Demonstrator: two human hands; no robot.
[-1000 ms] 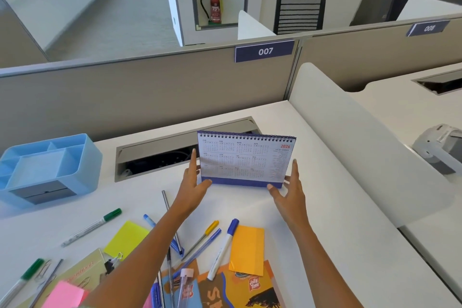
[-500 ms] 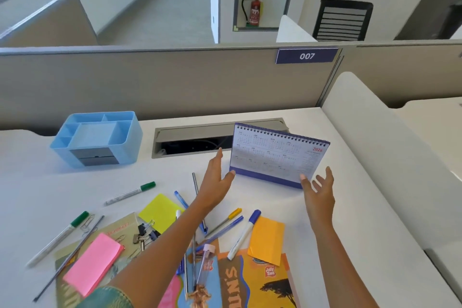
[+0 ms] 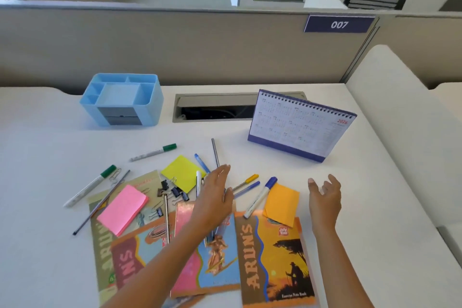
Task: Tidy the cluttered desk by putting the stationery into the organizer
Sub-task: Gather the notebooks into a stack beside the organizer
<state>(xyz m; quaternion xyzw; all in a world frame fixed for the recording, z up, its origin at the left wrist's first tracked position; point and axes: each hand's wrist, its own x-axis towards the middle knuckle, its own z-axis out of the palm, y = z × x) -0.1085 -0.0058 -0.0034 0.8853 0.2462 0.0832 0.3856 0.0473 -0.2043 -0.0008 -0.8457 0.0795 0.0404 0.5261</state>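
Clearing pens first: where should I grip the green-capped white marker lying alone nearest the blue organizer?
Pinch the green-capped white marker mid-barrel from above, across its width: it lies flat on the white desk with clear space along both long sides.

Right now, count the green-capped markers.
2. The far marker lies in front of the organizer; the near marker at the clutter's left edge. Others may hide under the left arm.

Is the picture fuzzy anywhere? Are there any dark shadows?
Head view: the tiny print on the blue-edged spiral desk calendar is too soft to read; head view: light is bright and even, leaving only faint shadows on the white desk.
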